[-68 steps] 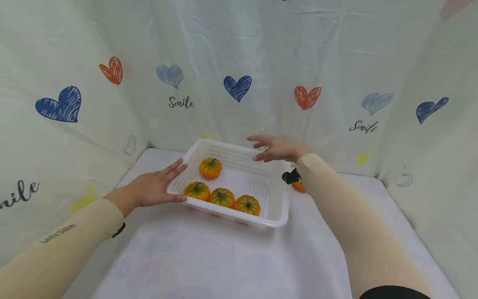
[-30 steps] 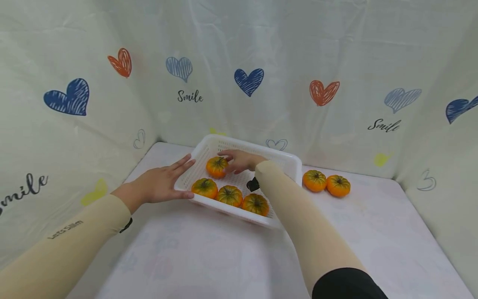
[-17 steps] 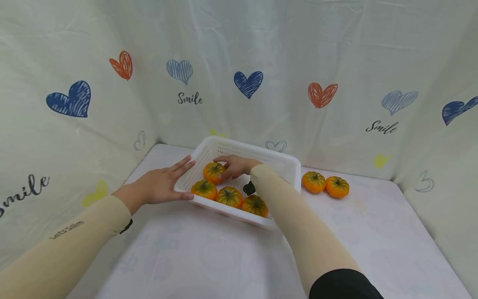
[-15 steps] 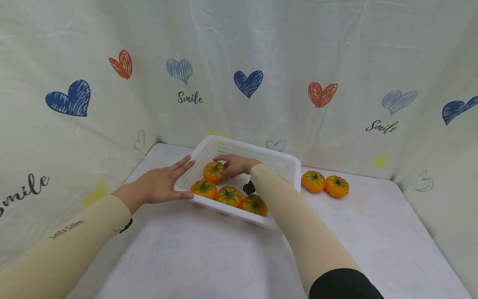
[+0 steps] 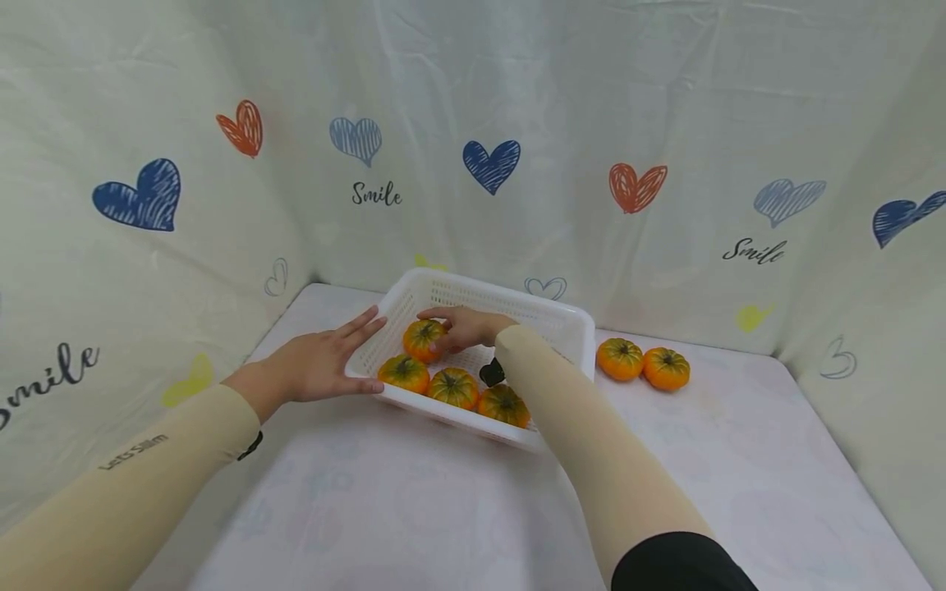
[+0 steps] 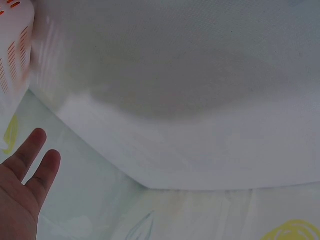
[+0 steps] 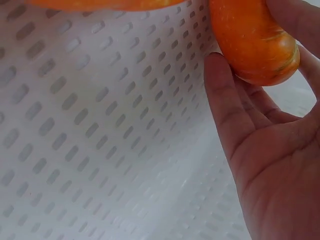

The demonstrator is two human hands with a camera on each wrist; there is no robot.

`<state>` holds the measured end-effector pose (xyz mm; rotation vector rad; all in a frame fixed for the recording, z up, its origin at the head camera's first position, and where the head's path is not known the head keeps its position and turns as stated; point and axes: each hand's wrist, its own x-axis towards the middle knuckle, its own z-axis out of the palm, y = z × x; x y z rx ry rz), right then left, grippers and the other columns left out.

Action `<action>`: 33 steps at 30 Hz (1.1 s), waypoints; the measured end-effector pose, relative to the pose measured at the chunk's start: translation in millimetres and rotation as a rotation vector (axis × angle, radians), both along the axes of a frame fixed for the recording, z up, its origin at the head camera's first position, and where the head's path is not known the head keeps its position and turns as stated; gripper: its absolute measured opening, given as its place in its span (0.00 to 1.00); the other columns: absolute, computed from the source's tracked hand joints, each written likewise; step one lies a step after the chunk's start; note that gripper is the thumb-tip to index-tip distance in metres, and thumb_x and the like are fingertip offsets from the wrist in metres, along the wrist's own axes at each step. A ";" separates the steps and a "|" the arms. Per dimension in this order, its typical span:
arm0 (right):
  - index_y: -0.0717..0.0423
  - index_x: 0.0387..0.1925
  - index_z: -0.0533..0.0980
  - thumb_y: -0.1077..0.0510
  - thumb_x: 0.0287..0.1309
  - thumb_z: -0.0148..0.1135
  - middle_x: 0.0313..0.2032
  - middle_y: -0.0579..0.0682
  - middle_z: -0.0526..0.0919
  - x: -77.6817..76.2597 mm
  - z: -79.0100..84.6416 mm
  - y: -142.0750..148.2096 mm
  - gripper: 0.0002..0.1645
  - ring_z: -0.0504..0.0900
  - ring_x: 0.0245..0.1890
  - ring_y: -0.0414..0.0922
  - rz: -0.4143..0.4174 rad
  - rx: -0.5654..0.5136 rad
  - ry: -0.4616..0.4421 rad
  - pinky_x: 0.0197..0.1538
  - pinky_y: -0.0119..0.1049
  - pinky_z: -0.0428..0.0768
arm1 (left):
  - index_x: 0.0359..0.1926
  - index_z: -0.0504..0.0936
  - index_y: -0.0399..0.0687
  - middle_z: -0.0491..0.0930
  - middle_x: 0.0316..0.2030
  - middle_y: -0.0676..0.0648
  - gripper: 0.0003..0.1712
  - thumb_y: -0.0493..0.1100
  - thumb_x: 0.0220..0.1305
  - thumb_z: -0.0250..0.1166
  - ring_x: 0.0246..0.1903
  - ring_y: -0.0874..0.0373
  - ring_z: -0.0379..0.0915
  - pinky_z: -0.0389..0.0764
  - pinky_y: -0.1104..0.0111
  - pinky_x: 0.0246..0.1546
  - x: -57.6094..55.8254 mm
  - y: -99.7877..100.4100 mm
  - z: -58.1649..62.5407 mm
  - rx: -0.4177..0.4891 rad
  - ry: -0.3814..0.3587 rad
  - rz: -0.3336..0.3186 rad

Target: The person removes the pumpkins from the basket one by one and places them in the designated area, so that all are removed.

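Note:
A white perforated plastic basket [image 5: 517, 295] stands toward the back of the table. Inside it, my right hand [image 5: 469, 328] holds a small orange pumpkin [image 5: 420, 340] between thumb and fingers; the right wrist view shows the fingers curled round this pumpkin [image 7: 252, 40]. Along the front wall lie three more small pumpkins: the left one [image 5: 403, 373], the middle one [image 5: 454, 387] and the right one [image 5: 504, 405]. The held pumpkin sits just behind the left one. My left hand [image 5: 314, 367], fingers spread and straight, touches the basket's left end.
Two more pumpkins, one [image 5: 620, 359] beside the other [image 5: 667, 368], sit on the white-covered table [image 5: 746, 443] right of the basket. Curtains with printed hearts [image 5: 491, 167] hang behind and at both sides.
My right hand has come down from over the basket's back right and taken hold of the rear pumpkin, which has shifted toward the front row. My left hand has stayed at the basket.

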<state>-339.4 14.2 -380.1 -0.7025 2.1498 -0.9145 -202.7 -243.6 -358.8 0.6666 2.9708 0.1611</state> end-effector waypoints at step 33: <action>0.44 0.75 0.61 0.58 0.67 0.63 0.69 0.54 0.62 7.9 56.3 69.5 0.38 0.73 0.59 0.52 -0.097 -0.077 -0.008 0.59 0.49 0.76 | 0.80 0.46 0.53 0.38 0.79 0.47 0.61 0.83 0.58 0.47 0.62 0.33 0.68 0.70 0.40 0.58 -0.3 0.5 0.0 -0.005 0.009 -0.005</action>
